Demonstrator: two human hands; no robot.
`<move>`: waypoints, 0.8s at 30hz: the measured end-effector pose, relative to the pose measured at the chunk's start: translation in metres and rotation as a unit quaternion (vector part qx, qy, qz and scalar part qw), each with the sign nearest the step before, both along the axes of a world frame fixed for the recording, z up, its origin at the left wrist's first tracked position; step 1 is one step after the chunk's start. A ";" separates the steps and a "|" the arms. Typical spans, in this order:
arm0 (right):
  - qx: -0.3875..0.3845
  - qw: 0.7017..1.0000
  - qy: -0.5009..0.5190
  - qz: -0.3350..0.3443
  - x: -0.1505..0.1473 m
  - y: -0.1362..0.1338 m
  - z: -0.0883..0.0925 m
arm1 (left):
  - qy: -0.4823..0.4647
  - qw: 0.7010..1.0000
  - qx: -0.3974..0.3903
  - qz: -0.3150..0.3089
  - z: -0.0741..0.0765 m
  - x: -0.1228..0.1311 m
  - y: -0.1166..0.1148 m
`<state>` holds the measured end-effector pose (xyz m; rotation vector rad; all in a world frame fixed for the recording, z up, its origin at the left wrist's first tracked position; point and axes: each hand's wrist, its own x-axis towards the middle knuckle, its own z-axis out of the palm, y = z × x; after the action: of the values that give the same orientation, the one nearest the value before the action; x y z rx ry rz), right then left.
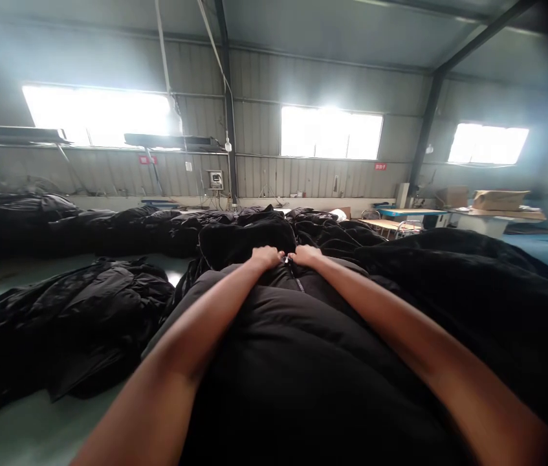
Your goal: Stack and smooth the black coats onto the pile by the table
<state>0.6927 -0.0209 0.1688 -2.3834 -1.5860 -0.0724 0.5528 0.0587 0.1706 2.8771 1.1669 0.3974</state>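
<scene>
A black padded jacket lies in front of me, its front zipper running up the middle toward the collar. My left hand is closed on the jacket's edge just left of the zipper's top. On the other side, my right hand grips the opposite edge, fingers curled. Between the two hands a small shiny piece shows at the zipper. Beyond them lies dark plush fabric. The fingertips are partly hidden by the hands and cloth.
Heaps of black garments lie at the left, along the back and at the right. Farther right stand a blue-edged table and a cardboard box. Windows and a metal wall are behind.
</scene>
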 end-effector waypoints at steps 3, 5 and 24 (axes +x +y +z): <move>0.045 0.999 -0.013 -0.010 0.003 -0.003 -0.047 | -0.034 0.999 0.019 -0.028 -0.054 -0.001 0.006; 0.081 0.996 -0.023 -0.004 0.004 -0.007 -0.065 | -0.070 0.996 0.039 -0.046 -0.076 -0.004 0.010; 0.148 0.979 -0.046 0.130 -0.014 -0.062 -0.038 | -0.207 0.958 0.081 -0.181 -0.054 -0.071 -0.012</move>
<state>0.6785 -0.0829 0.1309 -1.9600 -1.7742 -0.3458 0.4818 0.0465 0.1167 2.8407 0.5519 1.0520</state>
